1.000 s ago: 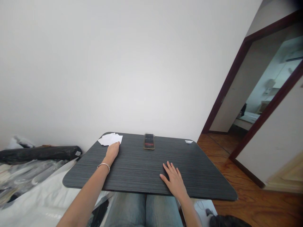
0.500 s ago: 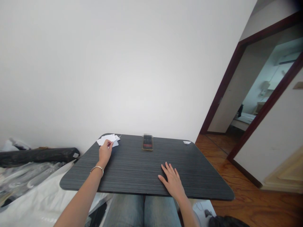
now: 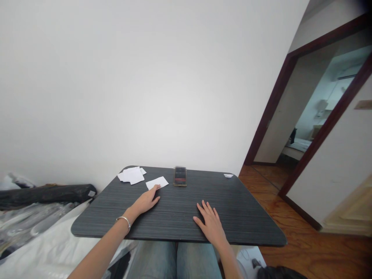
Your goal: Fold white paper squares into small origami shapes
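Note:
My left hand [image 3: 147, 200] lies low on the dark table [image 3: 247, 221], fingers stretched, fingertips on the near edge of a single white paper slip [image 3: 157, 182]. A small pile of white slips [image 3: 131, 175] sits at the table's far left corner. A phone [image 3: 180, 176] lies at the far middle, just right of the single slip. My right hand [image 3: 211, 223] rests flat near the front edge, fingers spread, holding nothing. A silver bangle [image 3: 124, 221] circles my left wrist.
A tiny folded white paper [image 3: 228, 175] sits at the far right corner. Dark and clear plastic bundles [image 3: 43, 193] lie on the floor at left. A doorway [image 3: 316, 128] opens at right over a wooden floor. A white wall stands behind the table.
My left hand took one slip from the pile at the far left corner and drew it rightward, to beside the phone. My right hand stayed flat.

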`<action>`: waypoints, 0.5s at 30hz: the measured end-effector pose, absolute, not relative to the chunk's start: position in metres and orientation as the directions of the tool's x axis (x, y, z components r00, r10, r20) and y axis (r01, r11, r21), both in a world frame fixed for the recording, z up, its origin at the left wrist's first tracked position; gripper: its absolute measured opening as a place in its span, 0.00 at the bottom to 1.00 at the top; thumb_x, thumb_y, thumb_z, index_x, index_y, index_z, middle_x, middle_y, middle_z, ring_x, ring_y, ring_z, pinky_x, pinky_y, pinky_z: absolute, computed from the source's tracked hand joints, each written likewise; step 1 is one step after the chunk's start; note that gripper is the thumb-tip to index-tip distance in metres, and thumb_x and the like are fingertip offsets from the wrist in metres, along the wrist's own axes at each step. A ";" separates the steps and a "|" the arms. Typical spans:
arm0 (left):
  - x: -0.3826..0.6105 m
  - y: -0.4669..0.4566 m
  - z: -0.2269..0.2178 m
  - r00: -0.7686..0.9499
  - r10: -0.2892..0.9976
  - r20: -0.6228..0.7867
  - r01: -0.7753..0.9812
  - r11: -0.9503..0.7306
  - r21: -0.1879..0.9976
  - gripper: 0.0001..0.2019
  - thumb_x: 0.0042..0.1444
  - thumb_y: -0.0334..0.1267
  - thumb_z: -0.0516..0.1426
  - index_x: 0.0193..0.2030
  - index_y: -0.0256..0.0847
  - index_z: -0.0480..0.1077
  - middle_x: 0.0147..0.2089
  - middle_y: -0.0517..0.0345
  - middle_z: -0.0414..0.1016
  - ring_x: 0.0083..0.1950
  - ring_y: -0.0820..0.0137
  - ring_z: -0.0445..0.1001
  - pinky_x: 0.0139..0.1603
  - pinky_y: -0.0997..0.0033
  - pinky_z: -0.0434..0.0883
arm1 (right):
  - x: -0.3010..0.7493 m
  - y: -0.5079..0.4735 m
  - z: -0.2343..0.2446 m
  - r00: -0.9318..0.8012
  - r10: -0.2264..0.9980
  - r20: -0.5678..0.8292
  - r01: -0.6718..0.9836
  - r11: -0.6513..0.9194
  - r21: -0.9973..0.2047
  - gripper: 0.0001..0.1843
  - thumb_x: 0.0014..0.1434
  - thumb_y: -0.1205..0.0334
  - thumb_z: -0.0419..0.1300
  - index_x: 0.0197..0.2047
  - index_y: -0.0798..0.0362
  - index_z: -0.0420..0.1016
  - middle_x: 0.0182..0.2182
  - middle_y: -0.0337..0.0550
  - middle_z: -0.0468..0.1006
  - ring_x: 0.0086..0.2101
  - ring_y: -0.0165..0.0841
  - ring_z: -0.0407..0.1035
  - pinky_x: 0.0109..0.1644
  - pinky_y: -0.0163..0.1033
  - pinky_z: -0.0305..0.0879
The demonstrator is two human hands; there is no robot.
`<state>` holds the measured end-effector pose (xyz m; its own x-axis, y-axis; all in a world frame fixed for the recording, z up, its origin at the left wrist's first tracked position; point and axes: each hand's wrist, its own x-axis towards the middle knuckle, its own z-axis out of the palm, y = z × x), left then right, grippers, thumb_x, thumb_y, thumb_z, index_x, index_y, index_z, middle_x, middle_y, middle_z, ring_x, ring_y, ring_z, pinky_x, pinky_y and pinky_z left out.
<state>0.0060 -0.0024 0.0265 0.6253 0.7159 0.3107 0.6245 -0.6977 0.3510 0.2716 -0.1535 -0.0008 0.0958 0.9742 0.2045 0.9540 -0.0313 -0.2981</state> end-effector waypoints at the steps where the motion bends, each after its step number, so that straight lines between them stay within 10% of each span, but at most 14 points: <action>1: 0.006 -0.002 0.027 0.631 0.698 0.338 0.622 -0.716 0.318 0.20 0.54 0.39 0.47 0.54 0.42 0.51 0.56 0.50 0.60 0.54 0.64 0.61 0.52 0.64 0.59 | 0.272 -0.154 -0.001 0.097 0.975 0.200 0.954 -0.033 -0.298 0.31 0.56 0.43 0.40 0.58 0.49 0.52 0.59 0.42 0.49 0.58 0.39 0.41 0.58 0.48 0.38; 6: 0.004 0.009 0.019 0.598 0.714 0.363 0.709 -0.683 0.175 0.31 0.53 0.49 0.45 0.61 0.40 0.41 0.64 0.48 0.42 0.63 0.61 0.43 0.59 0.57 0.46 | 0.271 -0.154 -0.001 0.101 0.977 0.188 0.953 -0.040 -0.301 0.31 0.55 0.43 0.40 0.58 0.49 0.52 0.59 0.42 0.49 0.58 0.39 0.40 0.58 0.48 0.37; 15: 0.004 0.006 0.011 0.620 0.776 0.115 0.753 -0.629 0.191 0.29 0.53 0.56 0.39 0.61 0.48 0.44 0.64 0.51 0.41 0.63 0.59 0.38 0.57 0.49 0.37 | 0.270 -0.155 0.003 0.103 0.978 0.182 0.948 -0.041 -0.316 0.30 0.56 0.44 0.41 0.58 0.49 0.51 0.59 0.42 0.48 0.58 0.38 0.40 0.58 0.47 0.36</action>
<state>0.0036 0.0063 0.0112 0.6196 0.7765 0.1151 0.7533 -0.6294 0.1907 0.2703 -0.1547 0.0027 0.1030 0.9779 0.1819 0.9480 -0.0411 -0.3156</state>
